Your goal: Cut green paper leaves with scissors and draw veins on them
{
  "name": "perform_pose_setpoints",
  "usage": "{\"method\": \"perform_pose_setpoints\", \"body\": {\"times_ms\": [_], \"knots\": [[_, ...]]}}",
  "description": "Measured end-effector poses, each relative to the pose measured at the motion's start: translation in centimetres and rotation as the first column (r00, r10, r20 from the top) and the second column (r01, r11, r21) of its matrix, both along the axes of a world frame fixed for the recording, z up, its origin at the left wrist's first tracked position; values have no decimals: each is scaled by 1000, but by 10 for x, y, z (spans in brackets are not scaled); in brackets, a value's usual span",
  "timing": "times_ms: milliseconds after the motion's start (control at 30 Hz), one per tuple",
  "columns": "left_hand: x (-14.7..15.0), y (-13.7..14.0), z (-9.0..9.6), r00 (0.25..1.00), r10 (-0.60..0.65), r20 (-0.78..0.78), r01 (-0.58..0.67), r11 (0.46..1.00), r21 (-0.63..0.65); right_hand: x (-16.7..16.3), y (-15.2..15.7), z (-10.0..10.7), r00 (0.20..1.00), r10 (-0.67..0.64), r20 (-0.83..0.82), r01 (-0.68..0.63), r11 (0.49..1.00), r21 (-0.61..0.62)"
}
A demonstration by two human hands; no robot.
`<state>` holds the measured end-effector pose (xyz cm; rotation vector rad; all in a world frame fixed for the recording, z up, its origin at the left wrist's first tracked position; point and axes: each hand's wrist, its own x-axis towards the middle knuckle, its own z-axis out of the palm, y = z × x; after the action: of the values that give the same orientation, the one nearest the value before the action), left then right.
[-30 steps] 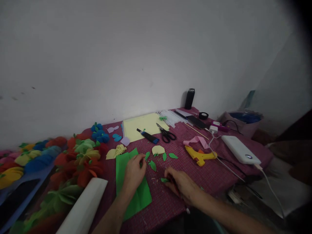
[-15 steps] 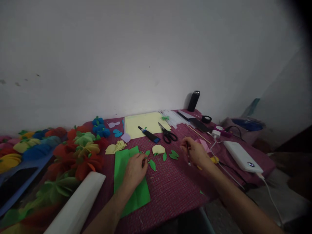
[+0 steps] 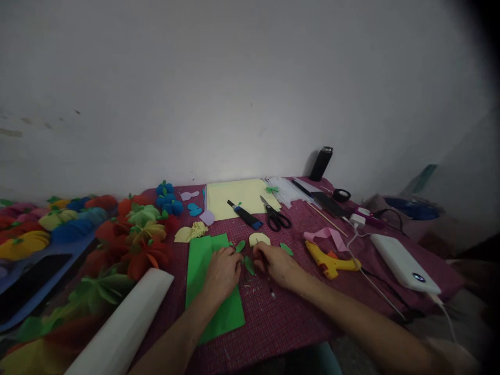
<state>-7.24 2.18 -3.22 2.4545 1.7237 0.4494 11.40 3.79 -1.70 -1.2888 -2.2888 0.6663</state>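
Note:
My left hand (image 3: pixel 224 271) rests over the folded green sheet (image 3: pixel 221 312), fingers bent together in a pinch; what lies between them is too small to make out. Just right of it, my right hand (image 3: pixel 275 264) is closed on a thin dark stick with a pale tip (image 3: pixel 272 294), most of it hidden by the fingers. A green leaf cutout (image 3: pixel 249 265) lies between the two hands. Another leaf cutout (image 3: pixel 241 246) sits by my left fingertips, and a third leaf (image 3: pixel 286 249) lies beyond my right hand. A cream half-round piece (image 3: pixel 259 239) is just past my right fingers.
Black scissors (image 3: pixel 275 216) and a dark-blue cutter (image 3: pixel 246 214) lie ahead on pale yellow sheets (image 3: pixel 222 194). A yellow glue gun (image 3: pixel 330 260), pink strip (image 3: pixel 326 235) and white power bank (image 3: pixel 404 263) are rightward. Colourful flowers (image 3: pixel 144 255) and a white roll (image 3: pixel 125 317) fill the left.
My right hand has moved left with the dark stick, close to my left hand, uncovering the yellow glue gun. My left hand has stayed over the green sheet. The view has shifted slightly.

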Motion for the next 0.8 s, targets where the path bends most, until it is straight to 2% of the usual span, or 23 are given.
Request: {"method": "perform_pose_setpoints", "body": {"times_ms": [200, 400, 500, 600, 667, 800], "knots": [[0, 0, -1, 1000, 6, -15, -6, 1000, -1, -26, 11, 1, 999, 18, 47, -19, 1000, 16], [0, -2, 5, 999, 39, 32, -40, 999, 20, -25, 6, 1, 995, 8, -99, -12, 999, -38], [5, -7, 12, 971, 41, 237, -51, 998, 38, -15, 10, 6, 971, -35, -235, 19, 997, -70], [14, -15, 16, 872, -38, 488, 18, 999, 46, -9, 14, 10, 928, -67, -366, 34, 995, -96], [19, -18, 15, 851, -52, 522, 47, 999, 24, -12, 14, 10, 899, -81, -431, 39, 994, -106], [19, -17, 12, 890, 33, 455, 10, 996, -92, -27, 5, 3, 849, -114, -516, 71, 992, -102]]}}
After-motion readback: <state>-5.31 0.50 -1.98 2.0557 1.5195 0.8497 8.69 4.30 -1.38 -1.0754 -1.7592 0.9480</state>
